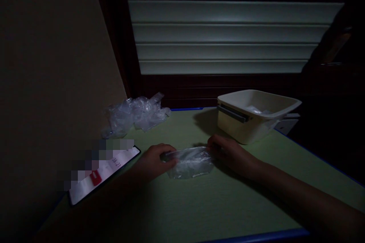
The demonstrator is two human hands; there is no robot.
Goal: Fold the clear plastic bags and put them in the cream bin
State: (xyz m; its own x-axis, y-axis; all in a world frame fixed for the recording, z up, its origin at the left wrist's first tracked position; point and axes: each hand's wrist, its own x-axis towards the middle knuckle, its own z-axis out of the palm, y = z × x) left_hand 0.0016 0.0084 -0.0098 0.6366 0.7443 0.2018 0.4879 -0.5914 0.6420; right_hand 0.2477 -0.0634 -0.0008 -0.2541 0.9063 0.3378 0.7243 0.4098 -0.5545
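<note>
Between my two hands a clear plastic bag is stretched out just over the green tabletop. My left hand pinches its upper left corner between thumb and fingers. The upper right corner is in the closed fingers of my right hand. Along the top, the bag's edge runs nearly straight, while the lower part looks creased and shiny. Whether anything lies inside the bag I cannot tell in this dim light.
A heap of crumpled clear bags lies at the back left. In front of it rests a lit phone. A cream bin with a grey handle stands back right, clear plastic inside. The green table has blue edges; a slatted panel rises behind.
</note>
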